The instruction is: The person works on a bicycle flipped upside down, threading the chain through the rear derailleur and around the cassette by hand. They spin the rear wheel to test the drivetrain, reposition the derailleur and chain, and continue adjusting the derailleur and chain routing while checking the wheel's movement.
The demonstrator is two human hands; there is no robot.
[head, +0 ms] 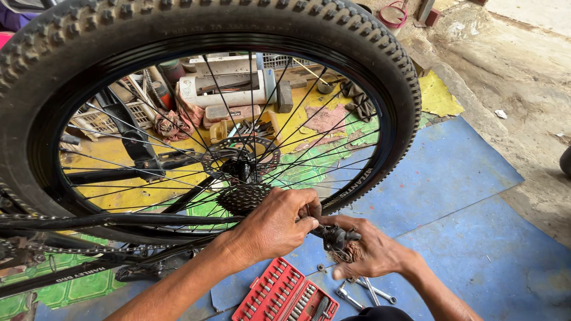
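A bicycle rear wheel with a knobby black tyre [380, 65] fills the view, spokes running to a hub with a toothed cassette [244, 196] and a brake disc [241, 156]. My left hand [273, 223] is closed around a small tool or part just right of the cassette. My right hand [369, 249] grips the black rear derailleur [336, 238] from below, fingers curled around it. The two hands touch at the derailleur. A chain [77, 249] runs along the frame at lower left.
An open red socket set [285, 294] lies on the blue mat [470, 238] below my hands, with loose wrenches [363, 291] beside it. Behind the wheel sit a white crate [98, 122], rags, cans and tools on a yellow-green mat. Bare concrete is at right.
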